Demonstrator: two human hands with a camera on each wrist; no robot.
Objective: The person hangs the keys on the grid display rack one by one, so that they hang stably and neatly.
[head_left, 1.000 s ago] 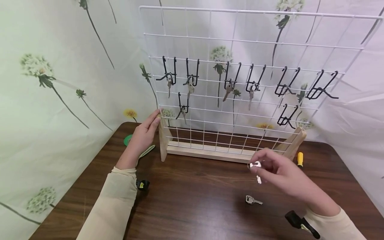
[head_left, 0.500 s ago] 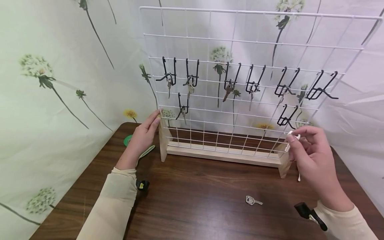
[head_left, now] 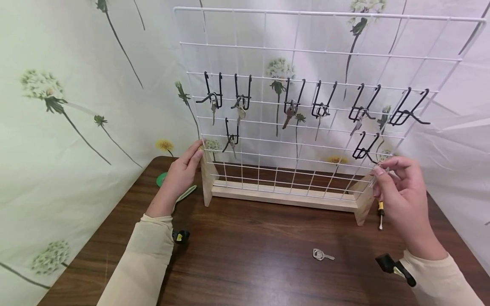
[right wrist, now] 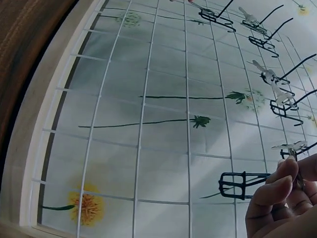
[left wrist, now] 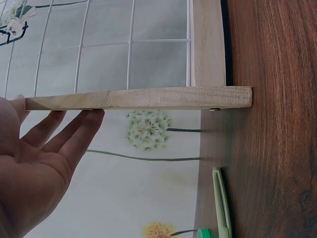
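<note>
A white wire grid rack [head_left: 268, 127] on a wooden base [head_left: 283, 196] carries black hooks, several with keys hanging from them. My right hand [head_left: 380, 171] pinches a small silver key [head_left: 374, 177] just under the lower right hook [head_left: 365, 146]. In the right wrist view the key [right wrist: 290, 147] sits at my fingertips [right wrist: 280, 191] beside that hook [right wrist: 237, 183]. My left hand [head_left: 193, 155] rests with straight fingers against the rack's left wooden foot [head_left: 208, 178]; the left wrist view shows those fingers [left wrist: 74, 134] along the foot [left wrist: 138, 97]. Another key [head_left: 323, 255] lies on the table.
The brown table [head_left: 249, 263] stands against a flowered backdrop. A yellow-handled screwdriver [head_left: 380, 212] lies by the rack's right foot. A green round thing [head_left: 162, 178] and a green strip [head_left: 185, 193] lie under my left hand. The two far-right upper hooks differ: one holds a key, the outermost hangs bare.
My right hand has risen from over the table's middle to the lower right hook, carrying the key. The left hand has stayed on the foot.
</note>
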